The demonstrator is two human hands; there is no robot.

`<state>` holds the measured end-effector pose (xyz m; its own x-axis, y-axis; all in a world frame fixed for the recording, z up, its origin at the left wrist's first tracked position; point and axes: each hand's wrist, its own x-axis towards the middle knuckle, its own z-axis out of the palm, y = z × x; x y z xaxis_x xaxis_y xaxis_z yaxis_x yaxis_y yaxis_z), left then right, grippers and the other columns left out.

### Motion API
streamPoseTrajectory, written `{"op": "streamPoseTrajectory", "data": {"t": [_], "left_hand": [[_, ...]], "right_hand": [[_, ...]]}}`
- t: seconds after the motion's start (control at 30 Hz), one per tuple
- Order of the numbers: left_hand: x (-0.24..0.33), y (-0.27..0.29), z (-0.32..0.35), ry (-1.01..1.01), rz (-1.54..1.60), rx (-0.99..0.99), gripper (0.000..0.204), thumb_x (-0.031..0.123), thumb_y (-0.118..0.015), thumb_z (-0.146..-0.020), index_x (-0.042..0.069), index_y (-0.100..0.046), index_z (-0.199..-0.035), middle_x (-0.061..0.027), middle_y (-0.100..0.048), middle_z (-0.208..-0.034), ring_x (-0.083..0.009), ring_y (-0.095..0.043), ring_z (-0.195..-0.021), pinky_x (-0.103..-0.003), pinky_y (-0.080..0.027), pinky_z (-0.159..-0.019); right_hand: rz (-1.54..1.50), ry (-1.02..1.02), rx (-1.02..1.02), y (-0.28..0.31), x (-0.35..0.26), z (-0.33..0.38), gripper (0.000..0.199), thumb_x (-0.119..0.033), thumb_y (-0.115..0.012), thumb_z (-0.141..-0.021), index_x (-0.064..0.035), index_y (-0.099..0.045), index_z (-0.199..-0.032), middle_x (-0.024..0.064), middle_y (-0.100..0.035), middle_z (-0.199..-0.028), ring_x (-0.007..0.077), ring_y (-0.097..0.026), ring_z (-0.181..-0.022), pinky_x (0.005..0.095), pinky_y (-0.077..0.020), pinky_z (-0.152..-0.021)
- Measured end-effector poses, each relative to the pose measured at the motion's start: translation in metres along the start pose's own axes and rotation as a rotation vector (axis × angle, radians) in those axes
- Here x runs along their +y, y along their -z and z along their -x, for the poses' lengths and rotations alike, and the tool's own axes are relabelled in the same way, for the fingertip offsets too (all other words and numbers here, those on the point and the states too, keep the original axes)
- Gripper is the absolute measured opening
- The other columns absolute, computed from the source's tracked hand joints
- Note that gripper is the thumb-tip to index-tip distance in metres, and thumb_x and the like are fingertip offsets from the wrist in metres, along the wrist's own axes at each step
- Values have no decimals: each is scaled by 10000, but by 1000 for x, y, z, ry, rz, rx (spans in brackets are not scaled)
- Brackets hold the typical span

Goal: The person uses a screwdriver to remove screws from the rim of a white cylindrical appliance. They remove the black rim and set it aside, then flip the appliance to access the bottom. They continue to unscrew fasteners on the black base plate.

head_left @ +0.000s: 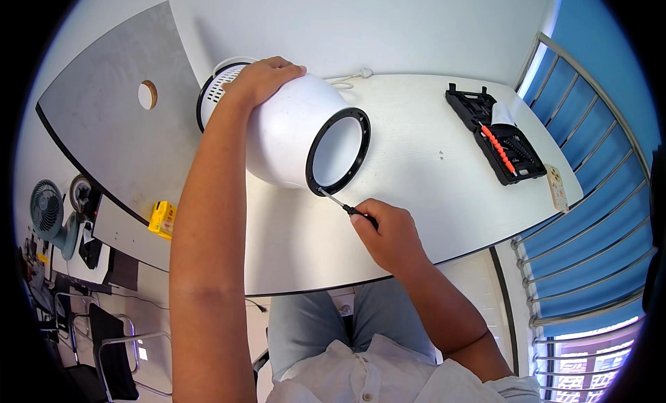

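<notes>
A white, rounded appliance [284, 143] lies on its side on the white table, its kind not plain from here. Slotted vents [220, 84] show at its far left end, and a black ring [366, 136] edges the round end turned to the right. Over the top of the body rests my left hand [267, 82], gripping it from above. My right hand [390, 238] is closed around the black handle of a screwdriver [334, 199]. The screwdriver's tip meets the lower edge of the black ring; the screw head there is too small to make out.
An open black tool case [510, 168] holds an orange flexible shaft [497, 147]. Beside it lies a pale remote control [556, 188]. Small metal bits [441, 154] sit mid-table. A white plug [363, 73] lies behind. A yellow box [162, 219] and grey partition [111, 70] stand left.
</notes>
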<state>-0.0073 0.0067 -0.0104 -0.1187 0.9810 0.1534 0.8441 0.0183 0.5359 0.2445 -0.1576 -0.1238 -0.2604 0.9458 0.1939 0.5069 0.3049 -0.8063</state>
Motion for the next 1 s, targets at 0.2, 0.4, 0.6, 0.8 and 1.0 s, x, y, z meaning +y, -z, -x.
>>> {"op": "streamPoseTrajectory", "data": {"t": [0.2, 0.4, 0.6, 0.8, 1.0], "left_hand": [[1, 2, 3, 3, -4, 10, 649, 614, -548, -727, 194, -630, -1215, -86, -614, -1247, -341, -480, -1240, -679, -81, -1039], [1, 3, 8, 4, 5, 14, 646, 616, -548, -728, 197, -630, -1213, -77, -617, -1245, -328, -484, -1242, -680, -90, -1040], [-2, 3, 5, -13, -21, 28, 657, 627, -545, -729, 194, -627, -1217, -75, -618, -1244, -327, -491, -1237, -692, -99, -1035], [-1, 3, 10, -52, -22, 75, 623, 556, -561, -769, 119, -620, -1209, -151, -648, -1127, -277, -614, -1006, -367, -432, -917], [2, 2, 11, -33, -54, 74, 610, 557, -552, -773, 129, -619, -1203, -146, -645, -1135, -280, -612, -1004, -374, -422, -929]], "right_hand": [[-157, -49, -69, -1, 5, -3, 198, -197, -564, -876, -7, -616, -852, 98, -582, -626, 203, -530, -533, 342, -426, -553], [-1063, -512, -473, 9, 20, -13, 234, -225, -469, -939, -9, -559, -932, -16, -405, -580, 65, -278, -444, 224, -211, -411], [-1267, -671, -603, -2, 25, -13, 237, -240, -442, -955, -43, -524, -854, 0, -435, -598, 77, -309, -441, 218, -253, -400], [-1203, -639, -662, 3, 22, -17, 226, -231, -451, -948, -60, -512, -813, 9, -440, -594, 80, -317, -443, 222, -267, -411], [-610, -432, -443, -2, 11, -15, 197, -212, -509, -917, -59, -512, -793, 3, -444, -558, 94, -339, -423, 254, -276, -397]]}}
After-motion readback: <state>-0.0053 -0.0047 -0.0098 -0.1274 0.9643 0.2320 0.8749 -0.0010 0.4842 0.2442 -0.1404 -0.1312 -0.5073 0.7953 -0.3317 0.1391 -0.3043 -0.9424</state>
